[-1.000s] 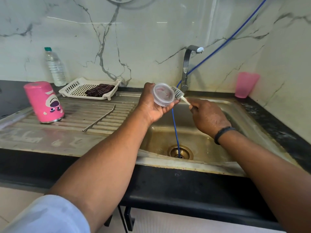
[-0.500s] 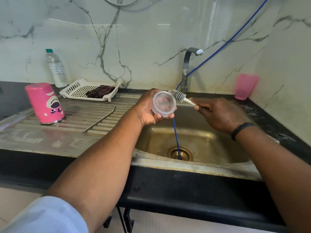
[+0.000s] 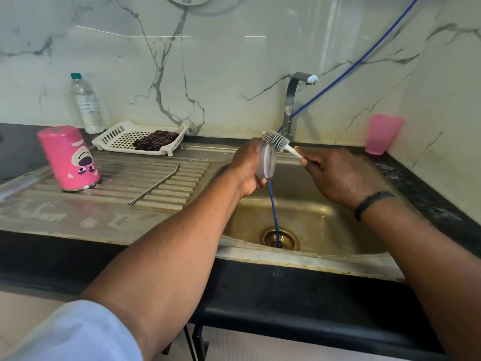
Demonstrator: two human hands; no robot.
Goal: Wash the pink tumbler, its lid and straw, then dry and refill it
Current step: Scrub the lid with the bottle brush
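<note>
The left hand (image 3: 247, 168) grips the lid (image 3: 266, 162) over the sink (image 3: 312, 259); the right hand (image 3: 335, 175) holds the brush (image 3: 277, 142) against its far rim. Earlier face-on, the lid now shows edge-on.

Two bare hands are in view: one left hand (image 3: 247, 170) and one right hand (image 3: 338, 175), the right wrist wearing one black wristband (image 3: 373, 201). There is one clear round lid (image 3: 266, 162) and one bottle brush (image 3: 277, 142). One pink tumbler (image 3: 69, 158) stands upside down, and one metal straw (image 3: 156, 187) lies on the drainboard. One white slotted tray (image 3: 117, 138) holds one dark checked cloth (image 3: 156, 143). There is one plastic water bottle (image 3: 86, 104), one pink plastic cup (image 3: 384, 134), one tap (image 3: 292, 105), one blue hose (image 3: 273, 207), one steel sink (image 3: 312, 217) and one drain (image 3: 289, 241).
</note>
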